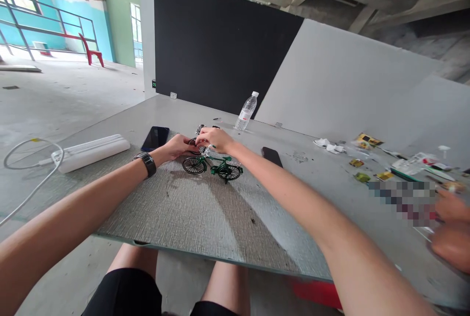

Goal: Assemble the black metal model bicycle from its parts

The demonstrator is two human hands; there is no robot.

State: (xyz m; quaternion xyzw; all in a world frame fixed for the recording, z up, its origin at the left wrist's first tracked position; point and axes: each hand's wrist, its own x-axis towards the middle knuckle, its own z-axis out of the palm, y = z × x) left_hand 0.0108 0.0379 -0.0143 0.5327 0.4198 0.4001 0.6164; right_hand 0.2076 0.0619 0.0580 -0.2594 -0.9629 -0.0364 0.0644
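Observation:
A green model bicycle (212,166) with black wheels and a silver rear rack stands on the table, just in front of my hands. Behind it is a second model bicycle (200,129), mostly covered by my fingers, with only a dark wheel and silvery parts near its handlebar showing. My left hand (179,146), below a black wristwatch (147,163), pinches at the wheel of this rear bicycle. From above, my right hand (217,139) closes its fingers on the same bicycle; the exact grip is partly hidden.
A phone (155,138) and a white power strip (93,153) with a cable lie at left. Behind stands a water bottle (246,111); a dark phone (272,156) is to the right. Small packets and parts (363,176) clutter the far right, beside another person's hand (453,208).

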